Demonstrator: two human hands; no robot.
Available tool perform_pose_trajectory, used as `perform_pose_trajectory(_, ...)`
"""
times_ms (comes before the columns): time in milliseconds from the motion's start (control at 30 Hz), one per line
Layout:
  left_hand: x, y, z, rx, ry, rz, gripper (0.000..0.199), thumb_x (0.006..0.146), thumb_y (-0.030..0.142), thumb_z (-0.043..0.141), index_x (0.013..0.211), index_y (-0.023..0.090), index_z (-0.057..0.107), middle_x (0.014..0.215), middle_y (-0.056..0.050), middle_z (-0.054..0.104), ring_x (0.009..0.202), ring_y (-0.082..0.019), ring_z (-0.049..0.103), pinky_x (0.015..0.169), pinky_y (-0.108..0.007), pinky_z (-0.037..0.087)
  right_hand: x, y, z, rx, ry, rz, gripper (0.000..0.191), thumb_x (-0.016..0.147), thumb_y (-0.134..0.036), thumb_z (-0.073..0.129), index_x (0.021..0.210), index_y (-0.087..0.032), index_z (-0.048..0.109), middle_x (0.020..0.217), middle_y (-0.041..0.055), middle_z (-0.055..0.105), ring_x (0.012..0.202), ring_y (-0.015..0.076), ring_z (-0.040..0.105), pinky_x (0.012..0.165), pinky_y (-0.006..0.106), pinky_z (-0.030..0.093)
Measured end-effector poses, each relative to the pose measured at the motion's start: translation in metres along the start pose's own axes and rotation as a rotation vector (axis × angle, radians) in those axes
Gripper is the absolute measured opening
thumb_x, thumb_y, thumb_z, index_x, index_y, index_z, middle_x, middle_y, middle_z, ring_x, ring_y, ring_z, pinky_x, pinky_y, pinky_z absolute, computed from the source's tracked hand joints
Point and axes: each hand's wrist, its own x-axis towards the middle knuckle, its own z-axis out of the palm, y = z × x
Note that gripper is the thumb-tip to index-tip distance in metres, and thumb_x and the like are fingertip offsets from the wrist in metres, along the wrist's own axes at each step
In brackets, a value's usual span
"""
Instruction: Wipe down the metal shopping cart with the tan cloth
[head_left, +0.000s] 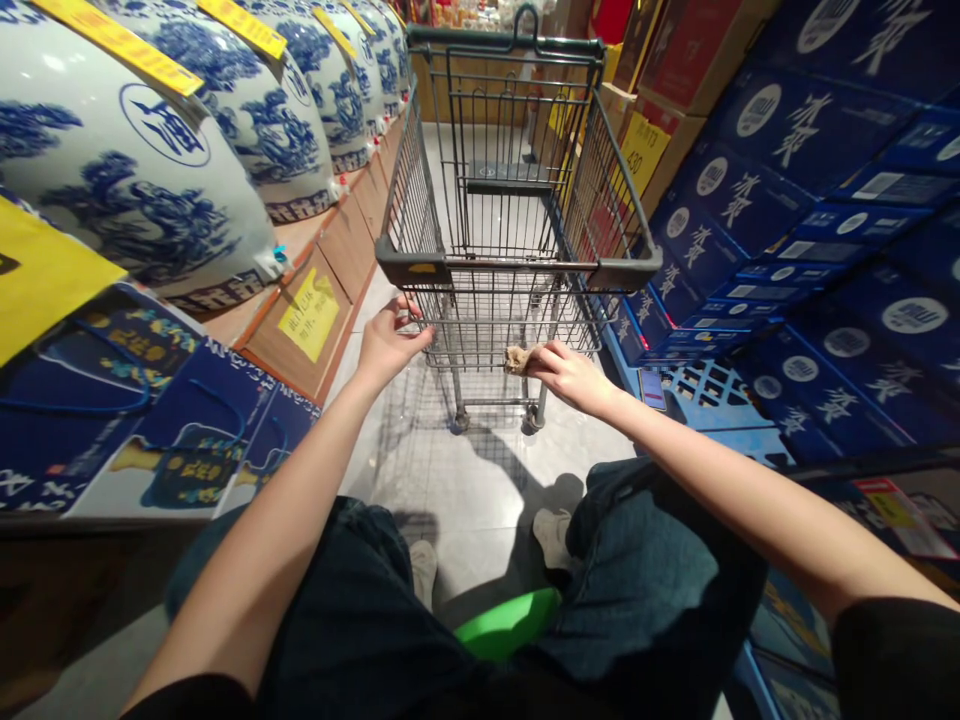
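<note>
left hand point(391, 345) half open on the cart point(487, 268), right hand point(570, 378) closed on a tan scrap point(521, 360) — a careless swerve could knock the jars point(135, 170) beside the cart.

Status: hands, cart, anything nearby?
Left hand on wire shopping cart basket. Right hand pinching tan crumpled scrap at basket. Blue-and-white jars left, blue cartons right.

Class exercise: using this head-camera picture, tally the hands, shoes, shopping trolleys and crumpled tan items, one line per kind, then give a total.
Hands (left hand, right hand): 2
White shoes: 2
Shopping trolley: 1
Crumpled tan item: 1
Total: 6
</note>
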Motion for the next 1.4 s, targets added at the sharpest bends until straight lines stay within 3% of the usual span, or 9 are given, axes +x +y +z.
perform_pose_trajectory(100,-0.002,0.001,0.000,-0.002,-0.005,-0.016,0.034,0.071,0.041,0.075,0.094,0.021,0.060,0.102,-0.004,0.071,0.083,-0.015,0.071,0.077,-0.026,0.066,0.010,-0.002,0.000,-0.016,-0.006,-0.047,0.037,0.111,-0.017,0.043,0.140,-0.020,0.067,0.125,0.0119,0.065,0.114,0.0259,0.054,0.084,0.037,0.061)
perform_pose_trajectory(267,-0.003,0.000,-0.001,-0.021,-0.013,-0.048,0.039,0.071,0.041,0.076,0.099,0.020,0.060,0.101,-0.004,0.069,0.085,-0.016,0.073,0.063,-0.020,0.062,0.071,-0.033,-0.001,-0.003,-0.031,-0.090,0.033,0.113,-0.019,0.040,0.126,-0.018,0.070,0.128,0.0112,0.065,0.119,0.0241,0.056,0.083,0.033,0.060)
perform_pose_trajectory(367,-0.002,-0.001,-0.003,-0.019,-0.013,-0.053,0.039,0.070,0.041,0.076,0.098,0.020,0.060,0.100,-0.004,0.069,0.086,-0.016,0.073,0.062,-0.019,0.061,0.113,-0.061,0.004,0.042,-0.046,-0.075,0.039,0.115,-0.022,0.034,0.110,-0.014,0.072,0.125,0.0130,0.065,0.118,0.0243,0.057,0.088,0.036,0.061)
perform_pose_trajectory(533,-0.003,-0.002,-0.006,-0.011,-0.025,-0.072,0.037,0.070,0.040,0.076,0.097,0.022,0.059,0.104,-0.005,0.071,0.095,-0.019,0.074,0.068,-0.022,0.064,0.155,-0.091,0.011,0.073,-0.004,-0.135,0.042,0.114,-0.017,0.031,0.110,-0.013,0.072,0.118,0.0122,0.066,0.122,0.0252,0.057,0.100,0.040,0.060)
perform_pose_trajectory(700,-0.003,0.000,-0.006,-0.014,-0.033,-0.079,0.042,0.069,0.045,0.077,0.098,0.021,0.059,0.101,-0.005,0.070,0.089,-0.018,0.073,0.064,-0.021,0.062,0.140,-0.082,0.009,0.093,-0.023,-0.169,0.040,0.114,-0.018,0.035,0.108,-0.013,0.074,0.122,0.0121,0.066,0.121,0.0240,0.056,0.097,0.038,0.059)
perform_pose_trajectory(867,-0.002,0.002,-0.005,-0.028,-0.008,-0.052,0.039,0.067,0.045,0.077,0.092,0.021,0.058,0.098,-0.004,0.069,0.087,-0.018,0.072,0.074,-0.027,0.066,0.081,-0.046,0.002,0.089,-0.116,-0.097,0.032,0.113,-0.020,0.043,0.119,-0.015,0.074,0.126,0.0122,0.063,0.117,0.0235,0.055,0.083,0.034,0.057)
perform_pose_trajectory(1133,0.001,0.001,-0.004,-0.039,-0.009,-0.055,0.035,0.068,0.039,0.079,0.090,0.021,0.060,0.101,-0.005,0.073,0.092,-0.019,0.074,0.081,-0.028,0.068,-0.004,-0.001,-0.009,0.028,-0.067,0.024,0.034,0.109,-0.015,0.046,0.130,-0.018,0.073,0.119,0.0147,0.064,0.108,0.0274,0.049,0.080,0.039,0.058)
perform_pose_trajectory(1267,-0.001,0.002,-0.004,-0.031,-0.013,-0.054,0.034,0.070,0.040,0.078,0.091,0.021,0.060,0.101,-0.005,0.072,0.091,-0.018,0.074,0.084,-0.029,0.068,0.015,-0.010,-0.009,0.004,-0.073,-0.018,0.035,0.111,-0.017,0.043,0.130,-0.018,0.072,0.125,0.0145,0.064,0.112,0.0271,0.050,0.080,0.036,0.057)
perform_pose_trajectory(1400,-0.001,0.001,-0.005,-0.025,-0.014,-0.029,0.035,0.071,0.042,0.078,0.092,0.021,0.059,0.099,-0.004,0.070,0.092,-0.018,0.073,0.091,-0.033,0.067,0.074,-0.040,-0.003,0.011,-0.092,-0.116,0.035,0.114,-0.019,0.039,0.127,-0.017,0.071,0.134,0.0127,0.063,0.120,0.0248,0.053,0.082,0.034,0.057)
